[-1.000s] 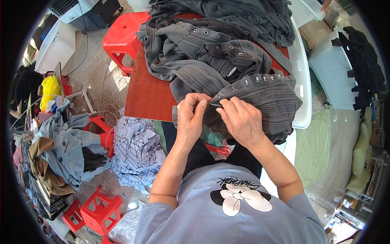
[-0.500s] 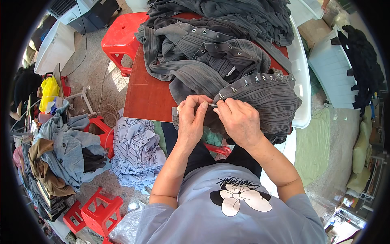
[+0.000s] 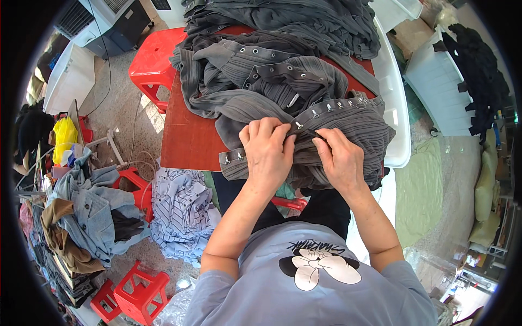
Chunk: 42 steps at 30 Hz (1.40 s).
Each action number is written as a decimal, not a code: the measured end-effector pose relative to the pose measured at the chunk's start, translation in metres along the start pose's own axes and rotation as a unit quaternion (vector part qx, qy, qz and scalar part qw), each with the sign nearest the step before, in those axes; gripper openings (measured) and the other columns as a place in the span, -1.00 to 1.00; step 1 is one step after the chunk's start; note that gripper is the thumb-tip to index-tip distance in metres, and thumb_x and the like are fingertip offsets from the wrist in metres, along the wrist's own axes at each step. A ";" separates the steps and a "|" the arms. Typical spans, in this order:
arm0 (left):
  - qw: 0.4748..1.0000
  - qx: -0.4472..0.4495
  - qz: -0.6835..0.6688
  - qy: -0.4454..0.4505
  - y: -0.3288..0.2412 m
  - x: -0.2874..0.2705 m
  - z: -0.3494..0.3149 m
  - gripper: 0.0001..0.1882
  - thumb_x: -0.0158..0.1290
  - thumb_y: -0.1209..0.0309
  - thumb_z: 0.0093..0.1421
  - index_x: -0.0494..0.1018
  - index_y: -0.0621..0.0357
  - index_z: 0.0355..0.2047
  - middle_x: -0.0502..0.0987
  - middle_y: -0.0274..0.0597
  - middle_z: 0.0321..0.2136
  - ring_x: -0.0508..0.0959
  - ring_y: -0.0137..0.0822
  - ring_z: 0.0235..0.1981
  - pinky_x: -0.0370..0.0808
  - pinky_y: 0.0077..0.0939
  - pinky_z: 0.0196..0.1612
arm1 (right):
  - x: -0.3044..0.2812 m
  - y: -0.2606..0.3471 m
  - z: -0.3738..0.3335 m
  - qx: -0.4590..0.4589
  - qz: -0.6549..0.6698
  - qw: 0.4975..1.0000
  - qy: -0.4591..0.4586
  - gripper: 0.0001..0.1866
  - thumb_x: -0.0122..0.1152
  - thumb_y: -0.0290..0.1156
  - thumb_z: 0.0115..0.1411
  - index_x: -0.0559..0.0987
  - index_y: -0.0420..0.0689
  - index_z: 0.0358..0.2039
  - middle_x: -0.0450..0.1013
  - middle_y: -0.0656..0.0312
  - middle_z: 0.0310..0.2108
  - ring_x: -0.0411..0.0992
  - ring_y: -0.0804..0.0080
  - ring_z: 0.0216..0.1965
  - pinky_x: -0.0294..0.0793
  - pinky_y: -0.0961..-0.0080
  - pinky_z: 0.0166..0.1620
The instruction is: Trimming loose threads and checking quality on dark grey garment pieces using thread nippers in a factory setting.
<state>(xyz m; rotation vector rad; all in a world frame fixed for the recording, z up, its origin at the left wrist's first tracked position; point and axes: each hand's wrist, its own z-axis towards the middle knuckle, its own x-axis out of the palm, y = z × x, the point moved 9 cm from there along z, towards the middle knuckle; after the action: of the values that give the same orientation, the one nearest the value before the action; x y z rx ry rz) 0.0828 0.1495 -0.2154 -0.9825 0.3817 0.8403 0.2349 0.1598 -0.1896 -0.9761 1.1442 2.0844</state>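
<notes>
Ribbed dark-grey garment lies bunched under both your hands, its hook strip slanting away to your right

Your garment sits on the red-brown surface, and its close end spills over the near edge above your black trousers. The hook strip gives its clearest direction: from just beside your left fingertips it climbs to the far right, slightly curved, with a row of metal hooks along it. As the rest is crumpled, you can read no single long axis for the whole piece.

Your left hand is curled narrow at the strip's near end; its fingers cover the cloth beneath, so you cannot tell whether they close on it. Your right hand pinches a dark fold of the garment between thumb and forefinger, but the exact edge is hard to make out.

Left of your left hand, a short hooked band pokes out; your hand hides whether it joins the strip. Beyond lie two eyelet bands, perhaps on another piece, and a small white rod too small to identify. The dark clothing pile behind is cut off by the upper edge. The white tray shows along the right, partly covered.
</notes>
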 end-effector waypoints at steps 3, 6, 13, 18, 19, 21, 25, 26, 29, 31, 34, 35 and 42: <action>1.000 -0.012 -0.019 -0.018 0.004 0.004 -0.006 -0.80 0.29 0.49 0.00 0.59 0.16 -0.31 0.51 -0.25 -0.30 0.48 -0.17 -0.20 0.30 -0.24 0.00 | 0.004 -0.006 -0.004 -0.007 -0.005 1.000 0.001 -0.82 0.27 -0.38 0.25 0.56 -0.21 -0.22 0.51 0.15 -0.38 0.56 0.14 -0.42 0.53 0.32 -0.40; 0.953 -0.193 -0.232 0.026 0.032 0.016 -0.015 -0.86 0.31 0.57 -0.01 0.60 0.22 -0.41 0.56 -0.20 -0.37 0.52 -0.17 -0.33 0.37 -0.32 -0.12 | 0.005 -0.005 -0.007 -0.027 -0.019 0.999 0.005 -0.81 0.29 -0.39 0.23 0.57 -0.22 -0.22 0.50 0.15 -0.39 0.56 0.17 -0.42 0.54 0.35 -0.40; 0.911 -0.237 -0.334 0.051 0.035 0.017 -0.023 -0.94 0.25 0.60 0.12 0.62 0.36 -0.38 0.58 -0.26 -0.30 0.54 -0.46 -0.27 0.46 -0.58 -0.19 | 0.007 0.007 -0.005 -0.070 -0.052 0.996 -0.005 -0.80 0.31 -0.39 0.21 0.57 -0.21 -0.22 0.49 0.17 -0.42 0.55 0.23 -0.44 0.52 0.38 -0.42; 0.915 -0.251 -0.311 0.055 0.040 0.016 -0.022 -0.93 0.19 0.58 0.19 0.57 0.38 -0.33 0.56 -0.18 -0.30 0.56 -0.37 -0.29 0.48 -0.51 -0.18 | 0.011 0.005 -0.008 -0.059 -0.083 0.995 0.012 -0.80 0.31 -0.40 0.21 0.56 -0.22 -0.22 0.49 0.16 -0.42 0.54 0.21 -0.45 0.51 0.38 -0.43; 0.916 -0.259 -0.301 0.052 0.042 0.016 -0.022 -0.91 0.17 0.58 0.21 0.55 0.39 -0.31 0.55 -0.17 -0.29 0.55 -0.37 -0.29 0.48 -0.50 -0.18 | 0.011 0.006 -0.008 -0.061 -0.086 0.994 0.014 -0.80 0.31 -0.39 0.21 0.56 -0.22 -0.23 0.49 0.17 -0.41 0.55 0.21 -0.44 0.52 0.38 -0.42; 0.916 -0.259 -0.302 0.052 0.043 0.017 -0.022 -0.89 0.18 0.57 0.20 0.54 0.38 -0.29 0.54 -0.15 -0.28 0.55 -0.33 -0.28 0.48 -0.47 -0.17 | 0.011 0.006 -0.008 -0.063 -0.089 0.994 0.016 -0.80 0.31 -0.39 0.21 0.56 -0.22 -0.23 0.49 0.17 -0.41 0.55 0.22 -0.44 0.52 0.38 -0.42; 0.949 -0.186 -0.252 0.041 0.031 0.016 -0.019 -0.85 0.23 0.53 0.15 0.53 0.31 -0.28 0.52 -0.11 -0.25 0.54 -0.20 -0.23 0.47 -0.37 -0.13 | 0.012 0.006 -0.009 -0.067 -0.093 0.993 0.016 -0.80 0.31 -0.38 0.21 0.56 -0.22 -0.23 0.48 0.17 -0.41 0.55 0.23 -0.44 0.52 0.39 -0.42; 0.965 -0.154 -0.209 0.039 0.025 0.014 -0.018 -0.83 0.27 0.53 0.09 0.55 0.26 -0.31 0.51 -0.13 -0.24 0.51 -0.14 -0.19 0.44 -0.30 -0.08 | 0.013 0.006 -0.009 -0.068 -0.097 0.993 0.015 -0.79 0.31 -0.38 0.21 0.56 -0.22 -0.23 0.48 0.17 -0.41 0.55 0.24 -0.43 0.52 0.39 -0.42; 0.989 -0.103 -0.106 0.023 0.014 0.013 -0.017 -0.83 0.27 0.55 0.06 0.55 0.24 -0.31 0.50 -0.17 -0.25 0.49 -0.15 -0.17 0.41 -0.30 -0.05 | 0.014 0.007 -0.009 -0.072 -0.100 0.992 0.011 -0.79 0.32 -0.39 0.20 0.56 -0.22 -0.22 0.48 0.18 -0.41 0.55 0.25 -0.43 0.53 0.40 -0.42; 0.987 -0.107 -0.116 0.028 0.015 0.015 -0.016 -0.84 0.25 0.56 0.07 0.54 0.24 -0.31 0.50 -0.18 -0.26 0.49 -0.12 -0.17 0.41 -0.28 -0.07 | 0.013 0.007 -0.010 -0.073 -0.100 0.992 0.010 -0.79 0.32 -0.39 0.20 0.56 -0.22 -0.22 0.48 0.18 -0.41 0.55 0.25 -0.43 0.53 0.40 -0.42; 0.964 -0.166 -0.206 0.043 0.025 0.022 -0.017 -0.89 0.21 0.57 0.11 0.52 0.23 -0.33 0.50 -0.15 -0.27 0.49 -0.09 -0.19 0.40 -0.25 -0.09 | 0.013 0.006 -0.010 -0.075 -0.099 0.992 0.007 -0.79 0.32 -0.39 0.19 0.56 -0.23 -0.22 0.48 0.18 -0.41 0.55 0.25 -0.43 0.53 0.40 -0.42; 0.961 -0.170 -0.215 0.045 0.025 0.024 -0.016 -0.91 0.17 0.56 0.16 0.50 0.24 -0.32 0.50 -0.12 -0.27 0.48 -0.08 -0.20 0.40 -0.24 -0.09 | 0.013 0.006 -0.011 -0.076 -0.098 0.992 0.004 -0.79 0.32 -0.39 0.19 0.56 -0.23 -0.22 0.48 0.18 -0.41 0.55 0.25 -0.43 0.53 0.40 -0.42; 0.937 -0.222 -0.265 0.050 0.034 0.031 -0.022 -0.92 0.01 0.53 0.35 0.39 0.30 -0.20 0.49 -0.03 -0.30 0.48 -0.07 -0.22 0.41 -0.22 -0.10 | 0.010 0.007 -0.010 -0.074 -0.084 0.994 -0.003 -0.79 0.33 -0.40 0.19 0.56 -0.23 -0.22 0.48 0.17 -0.42 0.54 0.24 -0.45 0.52 0.40 -0.43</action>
<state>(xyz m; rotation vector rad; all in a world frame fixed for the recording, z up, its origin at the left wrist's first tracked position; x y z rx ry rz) 0.0785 0.1539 -0.2660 -1.4695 -0.0044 0.3840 0.2271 0.1492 -0.1978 -1.0948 0.8823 2.0565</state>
